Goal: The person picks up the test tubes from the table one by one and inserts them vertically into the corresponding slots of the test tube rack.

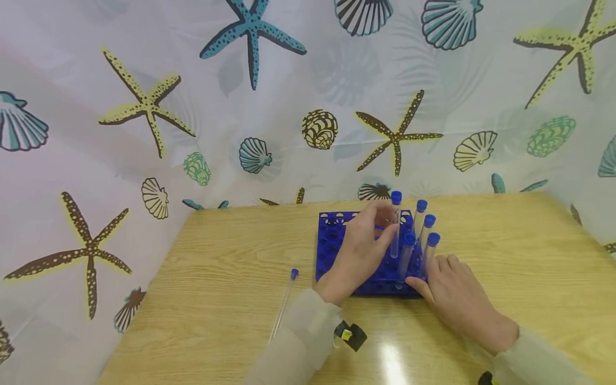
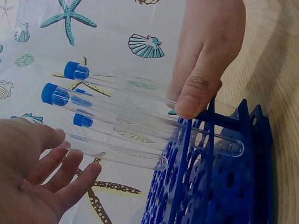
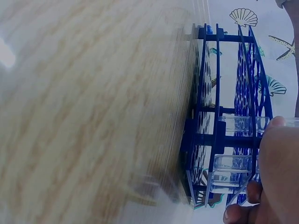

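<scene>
A blue test tube rack stands on the table. My left hand pinches a clear test tube with a blue cap near its top. In the left wrist view that tube's rounded bottom is above the rack's top plate, and the fingers partly hide its cap. Several capped test tubes stand in holes at the rack's right end. My right hand grips that right end, thumb along the front and fingers at the side. The right wrist view shows its curled fingertips by the rack.
Another long clear tube with a blue cap lies on the wooden table left of the rack, partly hidden by the left sleeve. Behind the table hangs a white curtain printed with starfish and shells.
</scene>
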A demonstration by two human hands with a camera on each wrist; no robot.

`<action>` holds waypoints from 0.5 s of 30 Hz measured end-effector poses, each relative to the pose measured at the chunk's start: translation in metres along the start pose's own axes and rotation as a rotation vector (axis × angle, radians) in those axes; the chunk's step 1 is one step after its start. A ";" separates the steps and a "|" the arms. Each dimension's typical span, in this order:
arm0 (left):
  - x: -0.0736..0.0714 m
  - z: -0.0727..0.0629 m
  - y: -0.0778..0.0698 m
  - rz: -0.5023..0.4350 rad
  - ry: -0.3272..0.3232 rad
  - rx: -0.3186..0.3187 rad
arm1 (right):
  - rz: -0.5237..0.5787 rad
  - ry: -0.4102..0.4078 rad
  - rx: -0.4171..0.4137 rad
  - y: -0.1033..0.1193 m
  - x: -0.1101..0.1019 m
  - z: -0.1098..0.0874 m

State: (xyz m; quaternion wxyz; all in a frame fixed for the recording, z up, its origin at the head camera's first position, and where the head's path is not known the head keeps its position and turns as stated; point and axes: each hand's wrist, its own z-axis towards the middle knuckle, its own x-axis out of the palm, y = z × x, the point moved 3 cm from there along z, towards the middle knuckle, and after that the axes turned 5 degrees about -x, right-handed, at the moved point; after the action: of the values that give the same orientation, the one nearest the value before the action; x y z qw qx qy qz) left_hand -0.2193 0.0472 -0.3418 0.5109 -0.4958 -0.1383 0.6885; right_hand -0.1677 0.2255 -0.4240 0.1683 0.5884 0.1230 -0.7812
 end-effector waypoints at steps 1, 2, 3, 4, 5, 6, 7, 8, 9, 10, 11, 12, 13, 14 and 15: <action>0.001 0.000 0.000 0.004 0.000 0.001 | 0.000 -0.004 -0.002 0.000 0.000 -0.001; 0.001 0.000 0.001 0.007 -0.002 0.003 | -0.003 -0.008 -0.005 0.000 0.000 -0.001; 0.001 0.000 0.001 0.016 -0.005 0.007 | -0.003 -0.013 -0.006 0.000 0.000 -0.001; 0.002 0.000 0.001 0.017 -0.007 0.008 | -0.005 -0.018 -0.008 0.000 0.000 -0.001; 0.002 0.000 0.002 0.011 -0.007 0.008 | -0.007 -0.023 -0.010 0.000 0.000 -0.001; 0.003 0.000 0.002 0.011 -0.006 0.009 | -0.008 -0.027 -0.012 0.000 0.000 -0.002; 0.003 0.000 0.002 0.008 -0.004 0.010 | -0.009 -0.028 -0.013 0.000 0.000 -0.002; 0.004 0.000 0.001 0.005 0.000 0.010 | -0.011 -0.028 -0.013 0.000 0.000 -0.002; 0.004 0.000 0.001 0.001 0.005 0.008 | -0.010 -0.027 -0.013 0.000 0.000 -0.002; 0.005 0.000 0.001 -0.002 0.008 0.007 | -0.011 -0.029 -0.013 0.000 -0.001 -0.002; 0.006 0.001 0.001 -0.004 0.011 0.005 | -0.009 -0.028 -0.013 0.000 0.000 -0.002; 0.006 0.001 0.002 0.001 0.013 0.003 | -0.009 -0.026 -0.014 0.000 0.000 -0.002; 0.006 0.001 0.002 0.002 0.016 0.001 | -0.008 -0.026 -0.014 0.000 0.000 -0.002; 0.007 0.000 0.002 0.003 0.019 -0.003 | -0.007 -0.025 -0.013 0.000 0.000 -0.002; 0.008 0.000 0.003 0.007 0.022 -0.007 | -0.006 -0.022 -0.011 0.000 0.000 -0.002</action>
State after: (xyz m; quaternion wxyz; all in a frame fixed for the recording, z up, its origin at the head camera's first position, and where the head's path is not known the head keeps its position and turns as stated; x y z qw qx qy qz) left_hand -0.2208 0.0525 -0.3477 0.5085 -0.5054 -0.1333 0.6842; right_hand -0.1657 0.2262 -0.4246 0.1706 0.5783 0.1273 -0.7876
